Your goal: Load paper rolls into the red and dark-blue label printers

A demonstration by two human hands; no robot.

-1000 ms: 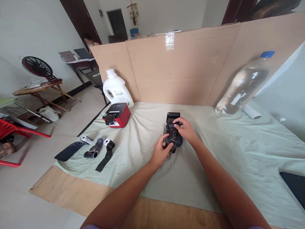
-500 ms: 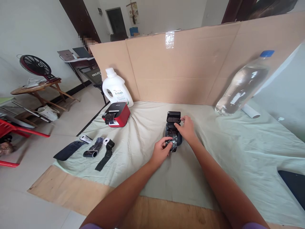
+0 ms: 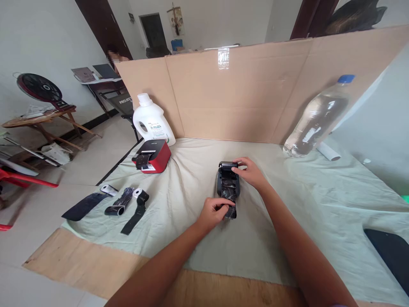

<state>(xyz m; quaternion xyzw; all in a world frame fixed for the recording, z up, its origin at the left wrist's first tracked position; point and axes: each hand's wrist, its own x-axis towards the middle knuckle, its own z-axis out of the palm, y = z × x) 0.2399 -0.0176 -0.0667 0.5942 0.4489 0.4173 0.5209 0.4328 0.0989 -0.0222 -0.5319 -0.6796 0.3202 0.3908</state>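
Observation:
A small black portable printer [image 3: 220, 186] lies on the cloth in front of me, its hinged lid [image 3: 227, 165] raised at the far end. From its body a black, shiny paper strip [image 3: 228, 195] runs toward me. My left hand [image 3: 212, 213] is closed on the near end of that strip, thumb and forefinger pinching it. The fingers of my right hand [image 3: 251, 172] grip the lid at its right edge, thumb in front and fingertips behind. The roll compartment is mostly covered by the lid and strip.
At the left stand a red and black printer [image 3: 161, 157] and a white jug [image 3: 155, 119]. Several unrolled black rolls [image 3: 123, 200] lie nearer. A large water bottle [image 3: 316, 121] leans on the cardboard screen [image 3: 230, 98]. A dark flat object [image 3: 388, 251] lies at right.
My left hand has drawn the black strip toward me, so more of it extends past the printer. The lid has tilted forward with my right hand on it.

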